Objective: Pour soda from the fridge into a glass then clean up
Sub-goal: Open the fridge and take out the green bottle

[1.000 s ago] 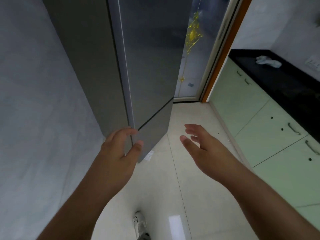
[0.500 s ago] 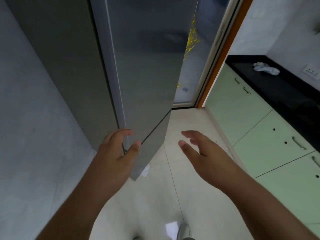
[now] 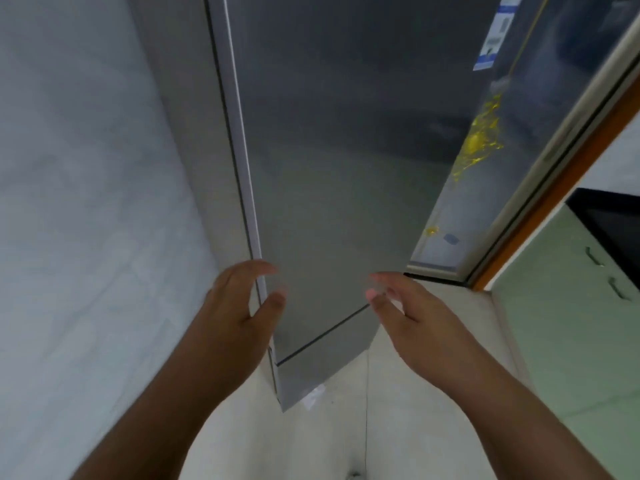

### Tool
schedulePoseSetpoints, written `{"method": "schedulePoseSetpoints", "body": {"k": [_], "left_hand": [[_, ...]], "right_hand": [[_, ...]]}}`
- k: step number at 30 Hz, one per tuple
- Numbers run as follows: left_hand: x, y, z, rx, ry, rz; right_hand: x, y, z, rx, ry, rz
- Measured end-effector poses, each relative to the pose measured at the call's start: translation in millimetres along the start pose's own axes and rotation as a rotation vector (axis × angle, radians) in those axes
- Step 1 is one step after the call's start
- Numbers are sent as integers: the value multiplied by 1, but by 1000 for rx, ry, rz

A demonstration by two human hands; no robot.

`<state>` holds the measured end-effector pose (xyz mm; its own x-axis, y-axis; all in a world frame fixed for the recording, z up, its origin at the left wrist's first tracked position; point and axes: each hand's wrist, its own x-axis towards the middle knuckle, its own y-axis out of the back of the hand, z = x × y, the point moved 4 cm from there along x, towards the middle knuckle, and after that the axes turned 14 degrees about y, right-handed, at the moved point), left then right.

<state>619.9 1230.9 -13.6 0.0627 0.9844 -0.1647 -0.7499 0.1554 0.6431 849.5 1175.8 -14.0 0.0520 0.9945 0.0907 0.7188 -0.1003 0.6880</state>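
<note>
A tall grey fridge (image 3: pixel 346 168) fills the middle of the view, both doors shut and a thin seam between the upper and lower door. My left hand (image 3: pixel 239 306) is at the upper door's left edge, fingers curled past the edge and thumb over the front face, with a gap still showing at the palm. My right hand (image 3: pixel 408 313) hovers open, fingers spread, in front of the door's lower right corner and holds nothing. No soda or glass is in view.
A pale wall (image 3: pixel 86 202) stands close on the left of the fridge. Behind the fridge is a glass door (image 3: pixel 519 150) with a yellow hanging ornament (image 3: pixel 479 143) and an orange frame. Green cabinets (image 3: pixel 568 323) under a black counter (image 3: pixel 613 226) run along the right. The floor is light tile.
The view has tilted up and come closer to the fridge. Both hands have risen along the door, and my right hand has moved nearer to the door's front.
</note>
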Motion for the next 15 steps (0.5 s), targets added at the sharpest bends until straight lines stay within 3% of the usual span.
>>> {"method": "schedulePoseSetpoints", "body": {"k": [8, 15], "left_hand": [[-4, -12, 38, 2, 136, 210], [-25, 23, 57, -10, 216, 346]], "right_hand": [[78, 32, 6, 22, 256, -71], [101, 30, -66, -77, 619, -170]]}}
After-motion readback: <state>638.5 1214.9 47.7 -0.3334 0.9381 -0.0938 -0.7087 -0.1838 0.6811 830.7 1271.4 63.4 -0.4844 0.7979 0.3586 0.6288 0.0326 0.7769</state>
